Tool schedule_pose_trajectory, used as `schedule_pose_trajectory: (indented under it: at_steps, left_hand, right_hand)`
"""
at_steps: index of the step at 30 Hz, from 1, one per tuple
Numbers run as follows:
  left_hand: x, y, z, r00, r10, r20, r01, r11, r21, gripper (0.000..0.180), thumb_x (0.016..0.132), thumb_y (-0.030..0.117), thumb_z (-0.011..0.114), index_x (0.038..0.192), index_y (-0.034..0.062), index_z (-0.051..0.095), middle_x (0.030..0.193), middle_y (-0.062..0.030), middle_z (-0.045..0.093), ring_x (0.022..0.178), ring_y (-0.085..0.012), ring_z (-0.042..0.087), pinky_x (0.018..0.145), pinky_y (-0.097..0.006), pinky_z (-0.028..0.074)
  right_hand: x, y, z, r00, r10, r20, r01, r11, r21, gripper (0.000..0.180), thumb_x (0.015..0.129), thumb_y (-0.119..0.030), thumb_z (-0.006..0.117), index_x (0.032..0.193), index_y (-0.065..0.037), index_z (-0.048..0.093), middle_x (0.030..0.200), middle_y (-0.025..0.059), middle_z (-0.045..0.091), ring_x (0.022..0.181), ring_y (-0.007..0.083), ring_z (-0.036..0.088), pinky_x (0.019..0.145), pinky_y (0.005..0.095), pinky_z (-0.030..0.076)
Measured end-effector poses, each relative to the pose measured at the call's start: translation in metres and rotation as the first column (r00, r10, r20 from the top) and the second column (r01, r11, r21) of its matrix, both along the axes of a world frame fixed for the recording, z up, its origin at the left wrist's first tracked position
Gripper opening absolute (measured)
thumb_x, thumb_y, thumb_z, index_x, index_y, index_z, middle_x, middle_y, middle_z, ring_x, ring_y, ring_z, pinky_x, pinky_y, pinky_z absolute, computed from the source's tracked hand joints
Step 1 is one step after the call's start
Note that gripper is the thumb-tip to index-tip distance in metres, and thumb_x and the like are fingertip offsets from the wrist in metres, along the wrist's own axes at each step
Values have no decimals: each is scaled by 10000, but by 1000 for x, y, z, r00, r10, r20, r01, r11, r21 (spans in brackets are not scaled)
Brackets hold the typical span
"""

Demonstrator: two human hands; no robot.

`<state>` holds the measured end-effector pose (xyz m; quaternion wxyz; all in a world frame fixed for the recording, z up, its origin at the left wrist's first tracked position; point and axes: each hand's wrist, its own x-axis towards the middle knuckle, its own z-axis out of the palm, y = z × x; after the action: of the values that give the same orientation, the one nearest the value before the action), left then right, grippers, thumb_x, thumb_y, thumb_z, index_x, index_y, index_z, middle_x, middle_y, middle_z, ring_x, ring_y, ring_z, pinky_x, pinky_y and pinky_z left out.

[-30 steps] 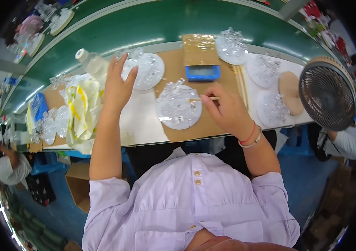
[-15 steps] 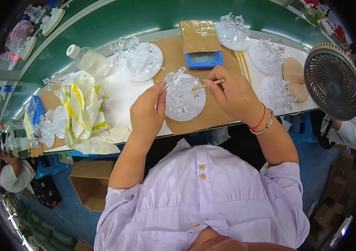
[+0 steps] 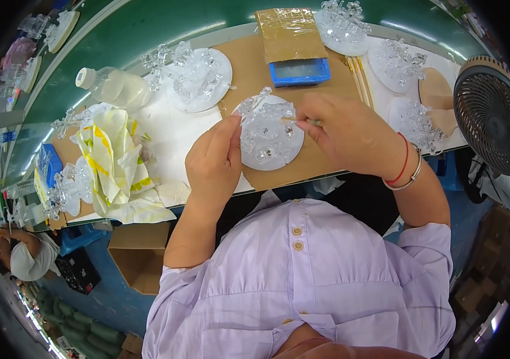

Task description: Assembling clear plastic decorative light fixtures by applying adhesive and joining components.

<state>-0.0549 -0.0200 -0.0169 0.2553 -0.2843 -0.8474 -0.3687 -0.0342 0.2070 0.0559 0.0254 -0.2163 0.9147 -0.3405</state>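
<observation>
The right hand [image 3: 345, 133] is gripping a thin stick [image 3: 316, 122] over the clear ornament [image 3: 265, 124] on a round disc [image 3: 284, 159], which is lying on brown cardboard [image 3: 242, 60]; the left hand [image 3: 212, 157] is curling beside it, whether gripping I cannot tell.

An assembly workshop — matching clear ornaments [image 3: 192, 72] on white discs [image 3: 224, 66] repeat along the table [image 3: 174, 131]'s far edge, a co-worker [image 3: 30, 260] is beyond its near left corner, and an open carton [image 3: 138, 236] stands below its near edge.
</observation>
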Motion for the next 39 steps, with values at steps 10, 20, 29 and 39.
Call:
schedule_pose_trajectory:
  at_steps: [10,20,29,39]
  left_hand:
    - [2,2,-2,999,27,18,-26,999,-27,249,783,-58,698,1012,29,655,897,-128,704,741,-247,681,630,-310,537]
    - [4,1,-1,993,25,115,-25,1000,-7,246,780,-77,693,1008,-5,633,912,-149,694,781,-253,687,679,-307,541]
    - [5,-1,-14,976,68,206,-83,994,67,208,824,-41,695,1022,-28,634,927,-146,700,806,-205,686,737,-282,531]
    - [5,-1,-17,973,78,218,-103,989,105,189,840,-45,681,1025,-30,643,927,-148,708,805,-176,685,728,-264,531]
  right_hand:
    - [-29,22,3,994,-25,106,33,997,-73,68,898,-45,585,868,-15,532,713,112,577,660,237,633,603,317,481]
    - [-1,51,-22,978,-100,181,151,943,-297,55,934,-52,549,938,1,560,779,85,627,715,149,664,642,250,519]
    - [11,58,-46,989,-146,-26,128,931,-343,60,910,-41,584,953,1,573,878,104,640,748,184,664,658,266,513]
    - [21,61,-47,991,-71,-115,29,942,-335,56,860,-5,609,903,-13,574,855,113,624,716,264,594,646,321,477]
